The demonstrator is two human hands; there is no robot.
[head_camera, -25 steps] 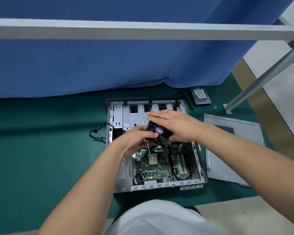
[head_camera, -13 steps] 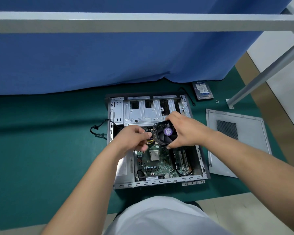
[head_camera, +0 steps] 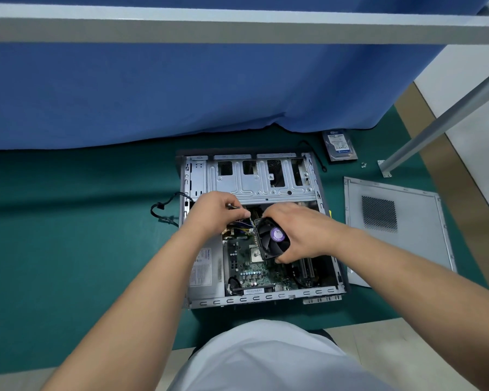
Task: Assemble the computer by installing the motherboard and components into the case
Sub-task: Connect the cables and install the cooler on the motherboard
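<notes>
R hand (head_camera: 302,232) grip holds fan (head_camera: 273,238) over motherboard (head_camera: 251,266); L hand (head_camera: 218,213) pinches its wires (head_camera: 244,218).

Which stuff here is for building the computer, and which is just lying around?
For the job:
- case, open
- motherboard inside it
- cooler fan, held by right hand
- fan wires, pinched by left hand
- hard drive
- side panel
- screws

Just lying about:
- blue curtain
- metal frame
- green mat

Open grey case (head_camera: 254,179) flat on green mat, motherboard (head_camera: 251,270) inside. Black CPU fan (head_camera: 274,238), purple hub, tilted above the CPU socket; wires trail left.
</notes>
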